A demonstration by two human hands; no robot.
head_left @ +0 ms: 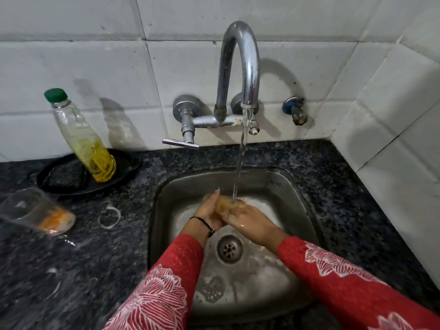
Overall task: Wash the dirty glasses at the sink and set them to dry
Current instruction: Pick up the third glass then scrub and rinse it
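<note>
- Only one bit of writing shows: a faint dark scribble on the far right wall of the sink (309, 210), too small to read.
- The bottle (83, 139) at far left carries no readable label. It has a green cap (55, 95) and yellow liquid in its lower part, and it stands on a black plate (62, 179) on the counter (95, 258).
- The left hand (208, 211) lies against the left side of the glass (226, 202), fingers nearly straight and pointing far, palm facing right. A thin dark band (202, 222) circles its wrist.
- The right hand (247, 221) reaches in from the right, its wet fingers curled over the glass and gripping it.
- Both forearms, in red sleeves (333, 277) with a white flower print, angle in from the near edge and meet over the middle of the sink.
- The glass is held on its side between the two hands, above the basin and just far of the drain (229, 248).
- Water (240, 158) runs from the tap (238, 67) straight onto the glass.
- The other glass (35, 210) sits on the counter at left, well apart from the sink, with orange residue in its base.
- Suds lie in the near part of the basin.
</note>
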